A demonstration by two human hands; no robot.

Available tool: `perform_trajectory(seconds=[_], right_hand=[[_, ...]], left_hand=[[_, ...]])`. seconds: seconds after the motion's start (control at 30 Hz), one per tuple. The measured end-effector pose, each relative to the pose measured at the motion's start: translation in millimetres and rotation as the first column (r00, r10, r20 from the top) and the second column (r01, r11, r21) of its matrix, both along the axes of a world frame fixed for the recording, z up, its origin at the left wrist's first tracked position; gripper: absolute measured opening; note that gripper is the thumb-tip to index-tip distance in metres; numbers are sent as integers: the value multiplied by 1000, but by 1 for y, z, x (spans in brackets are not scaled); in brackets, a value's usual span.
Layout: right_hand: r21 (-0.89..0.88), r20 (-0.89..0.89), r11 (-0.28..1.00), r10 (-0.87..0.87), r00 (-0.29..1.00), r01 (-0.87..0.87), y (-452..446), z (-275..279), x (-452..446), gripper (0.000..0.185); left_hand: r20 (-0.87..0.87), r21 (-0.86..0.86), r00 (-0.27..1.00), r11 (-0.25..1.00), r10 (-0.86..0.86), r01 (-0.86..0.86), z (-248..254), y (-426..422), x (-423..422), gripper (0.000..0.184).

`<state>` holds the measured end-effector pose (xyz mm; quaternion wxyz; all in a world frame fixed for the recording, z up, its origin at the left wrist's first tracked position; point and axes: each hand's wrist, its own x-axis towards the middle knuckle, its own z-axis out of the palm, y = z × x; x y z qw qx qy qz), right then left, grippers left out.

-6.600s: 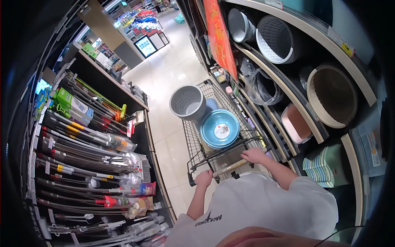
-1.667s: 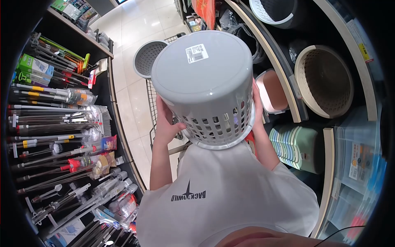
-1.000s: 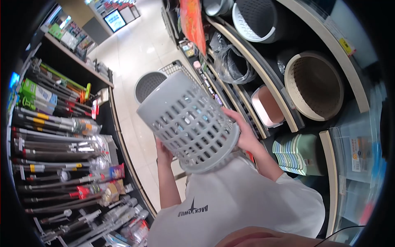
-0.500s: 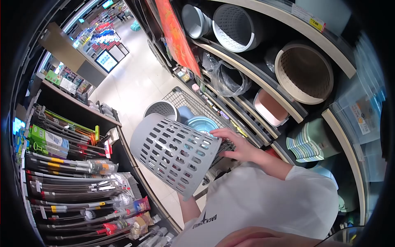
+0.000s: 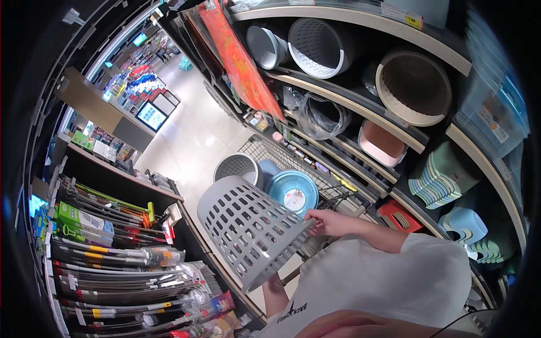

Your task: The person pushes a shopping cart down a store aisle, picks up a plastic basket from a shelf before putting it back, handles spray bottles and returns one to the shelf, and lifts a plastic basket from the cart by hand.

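Note:
A grey plastic laundry basket point(image 5: 248, 225) with rows of slots is tilted on its side in front of me, its rim facing me. My right hand point(image 5: 327, 223) is closed on the rim at the upper right. At the lower edge of the rim is my left hand point(image 5: 274, 281), its fingers mostly hidden behind the basket. Past the basket stands a wire shopping cart point(image 5: 256, 147). It holds a blue basin point(image 5: 290, 181) with a round label and another grey slotted basket point(image 5: 236, 167).
Shelves on the right carry a white basket point(image 5: 317, 48), a beige basket point(image 5: 414, 87), a pink bin point(image 5: 382, 143) and striped green bins point(image 5: 442, 174). Mops and poles point(image 5: 118, 253) hang along the left rack. A tiled aisle point(image 5: 186, 129) runs ahead between them.
My right hand's spread fingers have closed at the basket's rim. The basket has turned slightly, and more of the blue basin shows. The whole view has shifted a little.

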<state>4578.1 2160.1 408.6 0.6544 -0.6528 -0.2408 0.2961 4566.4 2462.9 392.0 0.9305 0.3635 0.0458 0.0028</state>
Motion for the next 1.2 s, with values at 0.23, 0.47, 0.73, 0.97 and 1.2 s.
perform_trajectory(seconds=[0.23, 0.47, 0.73, 0.97, 1.2], right_hand=[[-51, 8, 987, 152, 988, -152, 3, 27, -14, 24], [211, -17, 972, -101, 995, 102, 6, 16, -20, 37], [71, 31, 924, -378, 925, 375, -30, 25, 24, 32], [45, 487, 704, -635, 599, 709, -67, 27, 117, 31], [347, 450, 561, -803, 391, 752, -74, 51, 184, 29]], left_hand=[[-5, -50, 1000, 998, -25, 24, -8, -9, -6, 78], [-31, -101, 999, 994, -41, 37, -24, -22, -26, 78], [-85, -148, 996, 989, -40, 27, -53, -34, -47, 83], [-249, 259, 966, 966, 71, -4, -117, -81, -61, 89], [-465, 444, 881, 883, 82, 152, -180, -121, -62, 76]])
